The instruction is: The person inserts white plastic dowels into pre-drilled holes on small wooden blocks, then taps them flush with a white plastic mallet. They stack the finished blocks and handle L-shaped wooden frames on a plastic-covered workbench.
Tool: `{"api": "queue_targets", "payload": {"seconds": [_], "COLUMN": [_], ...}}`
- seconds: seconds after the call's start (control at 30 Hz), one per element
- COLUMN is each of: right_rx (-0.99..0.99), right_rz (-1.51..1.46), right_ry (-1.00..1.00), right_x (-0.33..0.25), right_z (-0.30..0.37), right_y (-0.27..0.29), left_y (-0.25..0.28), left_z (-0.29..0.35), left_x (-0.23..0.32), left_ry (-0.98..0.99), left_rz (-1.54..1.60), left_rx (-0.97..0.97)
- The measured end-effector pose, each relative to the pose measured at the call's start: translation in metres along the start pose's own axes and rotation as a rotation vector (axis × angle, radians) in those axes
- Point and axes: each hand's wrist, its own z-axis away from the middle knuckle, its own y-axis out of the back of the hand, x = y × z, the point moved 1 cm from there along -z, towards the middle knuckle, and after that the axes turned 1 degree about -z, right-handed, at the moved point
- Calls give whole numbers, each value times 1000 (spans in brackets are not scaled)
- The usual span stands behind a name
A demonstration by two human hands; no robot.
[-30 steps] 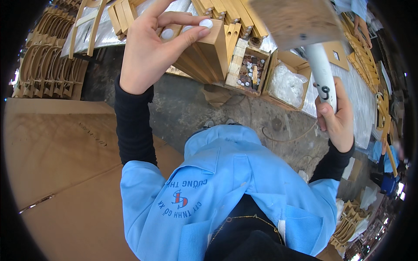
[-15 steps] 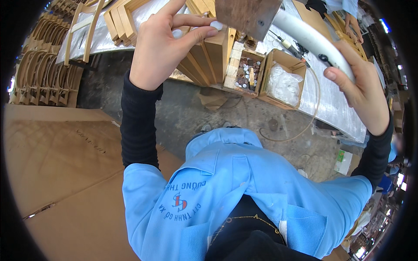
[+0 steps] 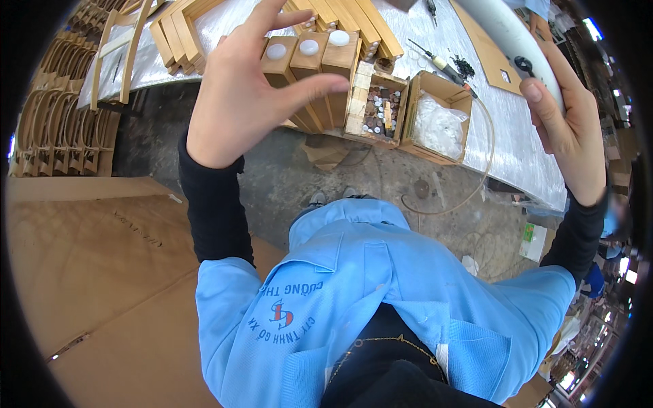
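Observation:
My left hand point(image 3: 235, 98) is held with fingers and thumb apart, empty, beside the ends of three wooden legs point(image 3: 342, 60) standing side by side. Each end bears a round white furniture glide; the rightmost glide point(image 3: 339, 38) is nearest my thumb. Raised at the upper right, my right hand point(image 3: 568, 115) grips the white handle point(image 3: 503, 30) of a hammer. Most of the hammer's head is cut off by the top of the picture.
Right of the legs, a wooden box point(image 3: 352, 129) holds small round pieces; beside it stands a box point(image 3: 435, 155) with a plastic bag. A power driver point(image 3: 445, 66) with a hose lies on the covered table point(image 3: 524, 160). Cardboard point(image 3: 102, 272) fills the left; another person's arm point(image 3: 539, 27) shows far right.
My left finger and thumb have come off the rightmost glide and spread apart. The hammer has risen away from the legs, its head moving up out of the picture.

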Motion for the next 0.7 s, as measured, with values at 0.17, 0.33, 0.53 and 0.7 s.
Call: {"api": "queue_targets", "payload": {"seconds": [0.17,0.33,0.53,0.7], "right_rx": [-199,110,-146,120], "right_rz": [99,127,100,130], "right_ry": [119,163,69,-47], "right_x": [-10,-22,-18,-43], "right_z": [-8,2,-4,-2], "right_y": [-10,15,-20,22], "left_y": [-5,-4,-1,-1], "left_z": [4,-1,1,1], "left_x": [9,5,-12,-7], "left_ry": [-154,-113,-148,-94], "left_rz": [-579,-481,-440,-418], "left_rx": [111,146,204,192]}}
